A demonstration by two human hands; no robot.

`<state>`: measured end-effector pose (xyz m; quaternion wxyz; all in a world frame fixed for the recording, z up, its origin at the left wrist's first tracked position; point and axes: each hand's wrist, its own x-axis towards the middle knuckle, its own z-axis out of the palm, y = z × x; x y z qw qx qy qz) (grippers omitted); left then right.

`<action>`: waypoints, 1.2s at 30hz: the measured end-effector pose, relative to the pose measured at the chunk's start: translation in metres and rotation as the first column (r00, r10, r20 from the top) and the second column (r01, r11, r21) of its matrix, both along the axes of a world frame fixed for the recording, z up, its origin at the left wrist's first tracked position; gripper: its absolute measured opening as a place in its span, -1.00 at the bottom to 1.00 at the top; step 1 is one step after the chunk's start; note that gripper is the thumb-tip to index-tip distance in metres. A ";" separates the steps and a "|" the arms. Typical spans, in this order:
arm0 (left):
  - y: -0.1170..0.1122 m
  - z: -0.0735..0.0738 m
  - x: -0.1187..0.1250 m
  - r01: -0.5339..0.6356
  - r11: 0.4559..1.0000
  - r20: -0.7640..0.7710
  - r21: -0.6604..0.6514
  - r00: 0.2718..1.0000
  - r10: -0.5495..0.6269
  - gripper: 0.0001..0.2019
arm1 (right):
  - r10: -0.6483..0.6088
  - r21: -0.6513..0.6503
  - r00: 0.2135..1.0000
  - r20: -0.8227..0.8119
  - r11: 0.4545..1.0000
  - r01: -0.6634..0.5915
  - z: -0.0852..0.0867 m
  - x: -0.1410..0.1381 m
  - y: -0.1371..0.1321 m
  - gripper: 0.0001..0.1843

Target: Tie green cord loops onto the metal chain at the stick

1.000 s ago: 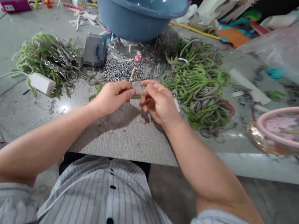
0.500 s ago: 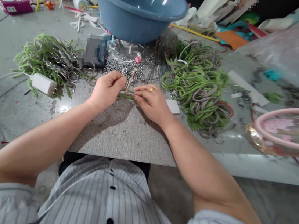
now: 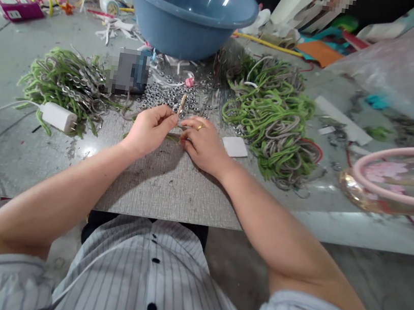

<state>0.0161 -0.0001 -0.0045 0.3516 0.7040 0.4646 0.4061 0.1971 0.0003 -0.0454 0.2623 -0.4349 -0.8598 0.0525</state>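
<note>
My left hand (image 3: pixel 151 129) and my right hand (image 3: pixel 201 143) meet over a grey textured mat (image 3: pixel 165 180) at the table's middle. The left hand's fingers pinch a thin wooden stick (image 3: pixel 181 104) that points up and away. The right hand, with a ring on one finger, is closed on a short green strap piece (image 3: pixel 173 137) that runs between both hands; most of the strap is hidden by fingers. Just beyond the hands lies a heap of small metal rings (image 3: pixel 169 96).
A blue plastic basin (image 3: pixel 186 11) stands at the back. Piles of green and grey straps lie left (image 3: pixel 67 81) and right (image 3: pixel 274 115). A white charger plug (image 3: pixel 58 116) with its cable sits left. A white card (image 3: pixel 235 146) lies beside my right hand. A pink-rimmed container (image 3: pixel 400 177) is far right.
Both hands have dropped from above the mat to rest low on it and moved slightly forward. The right hand turned palm down, its ring now showing.
</note>
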 end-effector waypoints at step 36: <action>0.008 0.030 -0.020 0.375 0.894 0.831 -0.245 0.556 -0.006 -0.63 | -0.156 -0.546 0.647 -0.747 0.699 -0.462 0.025 0.001 -0.016 -0.70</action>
